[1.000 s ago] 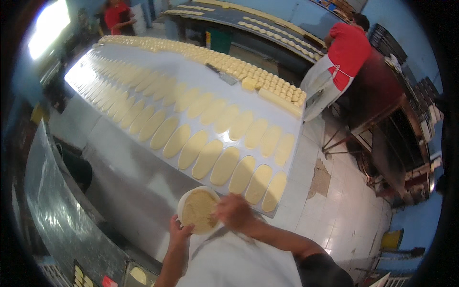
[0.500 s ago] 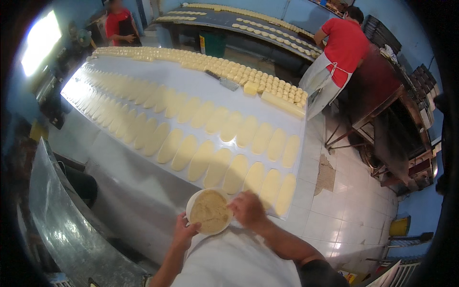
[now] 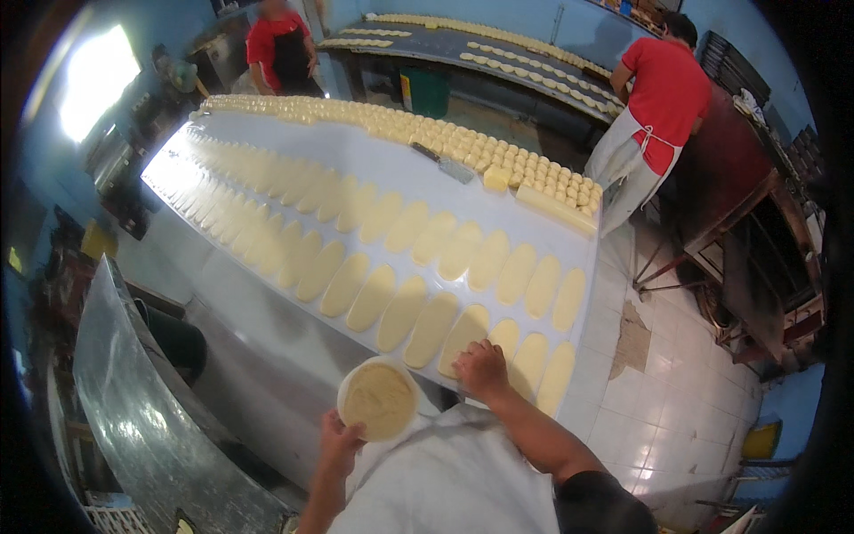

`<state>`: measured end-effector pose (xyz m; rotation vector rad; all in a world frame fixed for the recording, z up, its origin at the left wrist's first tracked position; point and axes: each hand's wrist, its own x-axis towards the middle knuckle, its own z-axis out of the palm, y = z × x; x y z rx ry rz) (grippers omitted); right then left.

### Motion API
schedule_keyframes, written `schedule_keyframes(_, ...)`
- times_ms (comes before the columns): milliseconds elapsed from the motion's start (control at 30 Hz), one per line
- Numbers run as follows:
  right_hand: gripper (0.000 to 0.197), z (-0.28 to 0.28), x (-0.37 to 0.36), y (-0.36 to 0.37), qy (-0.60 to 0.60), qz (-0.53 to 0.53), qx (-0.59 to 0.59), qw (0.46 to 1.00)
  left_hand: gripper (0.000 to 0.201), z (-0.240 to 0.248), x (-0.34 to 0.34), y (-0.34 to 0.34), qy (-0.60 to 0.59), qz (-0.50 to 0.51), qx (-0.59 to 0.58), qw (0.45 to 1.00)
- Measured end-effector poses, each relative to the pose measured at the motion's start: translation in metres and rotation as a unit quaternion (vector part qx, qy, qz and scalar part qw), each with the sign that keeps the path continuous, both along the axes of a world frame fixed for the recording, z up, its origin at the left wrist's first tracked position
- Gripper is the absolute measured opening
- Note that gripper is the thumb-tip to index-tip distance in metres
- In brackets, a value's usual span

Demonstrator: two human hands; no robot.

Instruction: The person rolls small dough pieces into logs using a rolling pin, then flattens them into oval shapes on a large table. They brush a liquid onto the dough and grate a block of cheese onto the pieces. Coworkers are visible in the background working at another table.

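Observation:
My left hand grips the side of a round white bowl in front of my apron. A tan, crumbly-looking filling is in the bowl. To its right, my right hand is closed, fingers bunched, over the near row of flattened dough ovals. It covers part of one oval; whatever the fingers hold, if anything, I cannot make out. A second row of dough ovals lies farther back on the white table.
Dough balls line the table's far side, with a scraper, a yellow block and a rolling pin. Two people in red stand beyond, one near a rack. A metal trough is at left.
My right hand has gone from the bowl's right edge to over the near dough row. The bowl stays in my left hand. The whole view has shifted slightly.

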<state>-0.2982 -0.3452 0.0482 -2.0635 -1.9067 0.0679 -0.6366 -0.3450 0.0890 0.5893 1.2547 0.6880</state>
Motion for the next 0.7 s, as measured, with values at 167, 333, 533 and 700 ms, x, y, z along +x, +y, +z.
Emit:
schedule_keyframes(167, 0.020, 0.055, -0.046, 0.002, 0.081, 0.125, -0.019, 0.989, 0.076, 0.000, 0.004, -0.011, -0.005, 0.020, 0.011, 1.000)
schedule_keyframes(333, 0.019, 0.050, -0.106, 0.009, 0.001, 0.271, -0.058, 0.961, 0.077, -0.001, 0.017, -0.010, 0.027, -0.005, -0.007, 1.000)
schedule_keyframes(533, 0.015, 0.053, -0.107, 0.006, 0.007, 0.314, -0.079, 0.946, 0.077, -0.014, 0.015, -0.019, -0.017, 0.025, -0.001, 1.000)
schedule_keyframes(700, 0.013, 0.054, -0.071, 0.033, 0.059, 0.223, 0.005, 0.973, 0.076, -0.021, -0.001, -0.026, -0.015, 0.048, -0.006, 0.999)
